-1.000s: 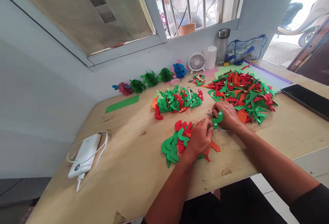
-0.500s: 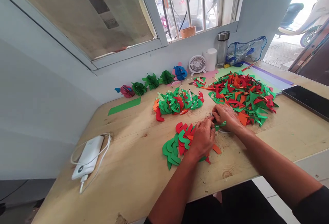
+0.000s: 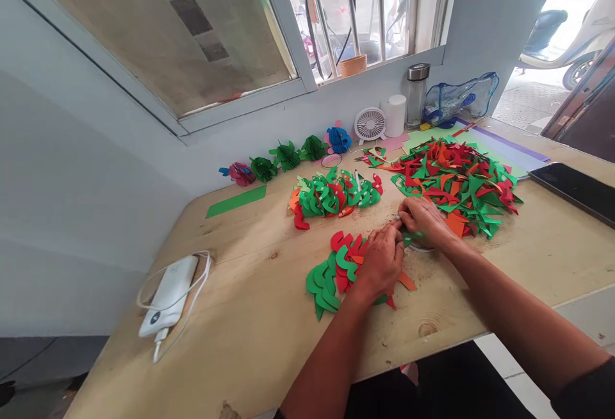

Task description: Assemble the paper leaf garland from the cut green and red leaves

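My left hand is closed, its fingertips on a small green paper piece that is mostly hidden between the two hands. Close beside it, my right hand has its fingers pinched together near the left fingertips; what they hold is too small to make out. A white curved edge shows under the right hand. Around and left of my left hand lie curved red and green paper cut-outs, overlapping. An orange paper strip pokes out below the hands.
Behind the hands sit a pile of cut-outs and a large heap of paper scraps. A phone lies right, a power bank with cable left. Paper ornaments, a small fan and a bottle line the wall.
The view has shifted slightly. Less of the green paper piece shows between the hands, and it looks blurred now. Both hands stay in nearly the same place.
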`<state>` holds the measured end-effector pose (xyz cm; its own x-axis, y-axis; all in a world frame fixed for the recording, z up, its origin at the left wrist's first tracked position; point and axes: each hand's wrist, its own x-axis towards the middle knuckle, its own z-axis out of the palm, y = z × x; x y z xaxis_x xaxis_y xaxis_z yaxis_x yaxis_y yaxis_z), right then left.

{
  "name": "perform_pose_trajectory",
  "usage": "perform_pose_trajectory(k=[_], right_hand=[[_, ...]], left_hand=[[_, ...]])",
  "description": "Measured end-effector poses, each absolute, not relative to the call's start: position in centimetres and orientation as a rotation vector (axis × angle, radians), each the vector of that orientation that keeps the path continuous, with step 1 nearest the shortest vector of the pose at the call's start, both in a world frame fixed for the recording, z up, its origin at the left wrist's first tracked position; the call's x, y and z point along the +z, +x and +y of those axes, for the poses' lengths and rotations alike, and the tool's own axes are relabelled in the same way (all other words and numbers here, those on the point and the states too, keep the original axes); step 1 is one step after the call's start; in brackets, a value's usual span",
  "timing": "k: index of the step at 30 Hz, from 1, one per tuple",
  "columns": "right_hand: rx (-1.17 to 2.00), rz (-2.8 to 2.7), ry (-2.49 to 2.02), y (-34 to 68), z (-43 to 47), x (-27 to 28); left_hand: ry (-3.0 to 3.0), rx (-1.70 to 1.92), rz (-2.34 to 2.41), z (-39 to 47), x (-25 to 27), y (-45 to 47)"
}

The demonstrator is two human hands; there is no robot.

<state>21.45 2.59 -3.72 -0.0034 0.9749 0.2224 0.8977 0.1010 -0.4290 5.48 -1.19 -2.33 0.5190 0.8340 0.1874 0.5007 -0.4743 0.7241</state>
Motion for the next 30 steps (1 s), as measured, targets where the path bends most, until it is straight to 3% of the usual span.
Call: perform_pose_trajectory(k=[5,12,15,30], right_hand=[[0.381,-1.562,-1.707,21.3,2.6,-2.6],[1.097,-1.163,-1.304,19.6,1.3,-0.3],[1.258,-1.094,-1.195,18.9,0.9,-0.3],[1.375,-1.109,-1.110,17.9,0.4,-0.8]], left_hand=[[1.923,0.923,1.004,-1.4,-1.9,5.2],[1.124,1.204,1.070,-0.7,-0.9,4.2],[1.023,1.271,1.105,-0.6,-0.5,3.8],[1.228,1.467,1.164,-1.2,-1.1,3.9]])
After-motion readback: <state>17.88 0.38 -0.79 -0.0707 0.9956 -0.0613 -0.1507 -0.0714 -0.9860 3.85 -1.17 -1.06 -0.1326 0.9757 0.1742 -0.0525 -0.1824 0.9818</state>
